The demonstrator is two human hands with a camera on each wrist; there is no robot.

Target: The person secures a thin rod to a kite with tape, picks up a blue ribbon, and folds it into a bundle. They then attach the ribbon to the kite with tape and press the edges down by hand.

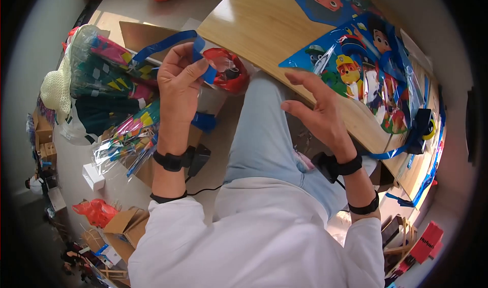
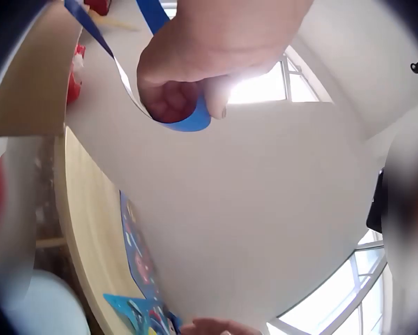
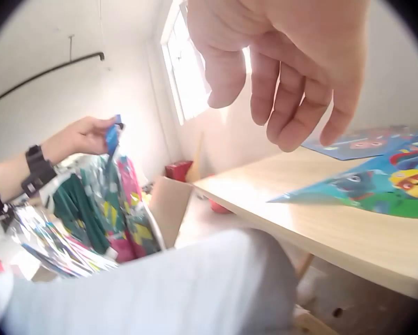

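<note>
A blue ribbon [image 1: 165, 44] is pinched between the thumb and curled fingers of my left hand [image 1: 179, 82], held up left of the table; in the left wrist view the ribbon [image 2: 189, 123] loops under that hand [image 2: 216, 42]. My right hand [image 1: 323, 112] hovers at the table's front edge, fingers apart and loosely bent, holding nothing; the right wrist view shows this hand [image 3: 286, 56] above the wooden table [image 3: 265, 188]. Near it on the table lie shiny pennants with cartoon characters [image 1: 348, 69]. More blue ribbon [image 1: 394, 152] runs along the table's right part.
Plastic-wrapped colourful goods [image 1: 109, 79] and a cream knitted hat [image 1: 56, 92] are at the left. A red plastic bag [image 1: 231, 72] sits beside the table's near corner. Cardboard boxes [image 1: 127, 227] and another red bag [image 1: 95, 211] stand at the lower left. One knee reaches the table edge.
</note>
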